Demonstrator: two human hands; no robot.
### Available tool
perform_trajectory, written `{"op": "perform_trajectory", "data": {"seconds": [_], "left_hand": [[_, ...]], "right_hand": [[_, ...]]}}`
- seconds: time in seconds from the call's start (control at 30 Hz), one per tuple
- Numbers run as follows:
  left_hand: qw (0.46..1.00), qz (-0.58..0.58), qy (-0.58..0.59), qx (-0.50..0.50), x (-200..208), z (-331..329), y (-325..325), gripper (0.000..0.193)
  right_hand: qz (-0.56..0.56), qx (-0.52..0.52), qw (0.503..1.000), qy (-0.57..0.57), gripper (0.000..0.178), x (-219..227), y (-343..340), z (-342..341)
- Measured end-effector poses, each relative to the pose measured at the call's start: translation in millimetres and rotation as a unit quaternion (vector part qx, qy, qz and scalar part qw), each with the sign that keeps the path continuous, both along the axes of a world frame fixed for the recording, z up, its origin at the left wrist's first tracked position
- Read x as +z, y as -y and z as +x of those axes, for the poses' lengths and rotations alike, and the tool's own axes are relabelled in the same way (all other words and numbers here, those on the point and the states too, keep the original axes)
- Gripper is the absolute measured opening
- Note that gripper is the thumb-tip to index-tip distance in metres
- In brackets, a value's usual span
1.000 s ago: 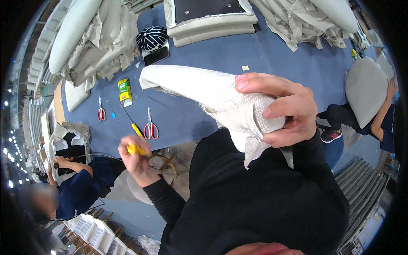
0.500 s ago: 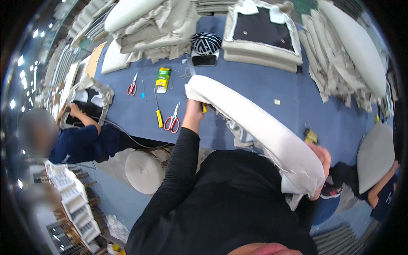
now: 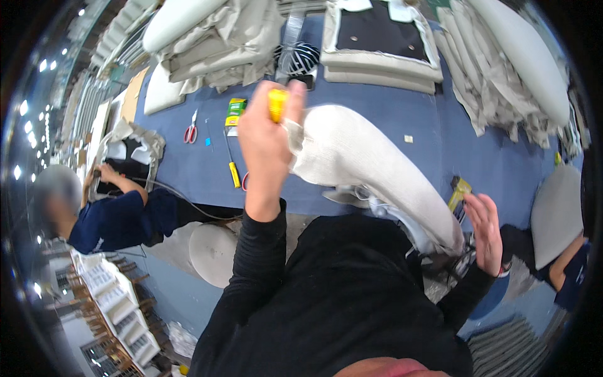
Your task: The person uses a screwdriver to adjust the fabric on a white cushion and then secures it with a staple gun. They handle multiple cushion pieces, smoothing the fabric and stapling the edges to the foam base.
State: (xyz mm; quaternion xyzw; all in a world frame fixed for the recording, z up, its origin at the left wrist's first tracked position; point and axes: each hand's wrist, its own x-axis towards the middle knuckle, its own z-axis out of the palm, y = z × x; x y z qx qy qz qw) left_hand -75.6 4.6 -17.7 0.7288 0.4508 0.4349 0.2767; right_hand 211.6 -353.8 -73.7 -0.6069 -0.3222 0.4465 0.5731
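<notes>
My left hand [image 3: 264, 141] is raised at the near end of a cream upholstered cushion [image 3: 377, 163], its fingers closed round the yellow handle [image 3: 276, 105] of a tool. The tool's working end is blurred, so its kind is unclear. Whether this hand also touches the cushion's fabric edge I cannot tell. The cushion stands on edge, slanting from the table toward my lap, with loose pale cloth [image 3: 383, 207] hanging from its underside. My right hand [image 3: 483, 232] is open, fingers spread, just beside the cushion's lower right end and holding nothing.
On the blue table [image 3: 370, 94] lie red-handled scissors [image 3: 191, 131], a yellow-handled thin-shafted tool [image 3: 234, 174], a green-yellow box [image 3: 235, 112] and a yellow packet [image 3: 460, 193]. Stacked cushions [image 3: 383, 72] and covers [image 3: 220, 50] line the back. Co-workers sit left [image 3: 119, 207] and right [image 3: 568, 270].
My left hand has risen with the yellow-handled tool. My right hand has come off the cushion's end and opened. The cushion has tilted, and its far end has shifted slightly right.
</notes>
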Motion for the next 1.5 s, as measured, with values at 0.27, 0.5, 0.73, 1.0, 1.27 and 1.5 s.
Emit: {"op": "perform_trajectory", "data": {"seconds": [0.27,0.5,0.73,1.0,1.27,1.5], "left_hand": [[0.983,0.051,-0.058,-0.166,18.5,45.7,74.9,0.035],[0.973,0.008,-0.069,-0.221,25.6,35.5,86.9,0.031],[0.932,-0.220,-0.061,-0.282,0.2,-13.8,26.3,0.020],[0.847,-0.200,-0.380,-0.314,-222.2,-81.8,-43.8,0.033],[0.901,-0.176,-0.124,-0.376,-147.6,-12.5,-17.5,0.061],[0.717,-0.038,0.117,-0.686,23.9,53.2,74.0,0.086]], "right_hand": [[0.114,0.048,0.964,0.236,0.108,74.4,-103.5,-71.8],[0.164,0.053,0.931,0.322,0.102,72.6,-98.6,-69.8],[0.364,0.048,0.851,0.376,0.084,44.7,-90.3,-45.4],[0.293,-0.091,0.837,0.453,0.075,38.4,-73.0,-53.9],[0.345,-0.093,0.810,0.464,0.050,38.4,-86.5,-66.9],[0.282,-0.120,0.820,0.484,0.064,46.4,-91.1,-79.6]]}}
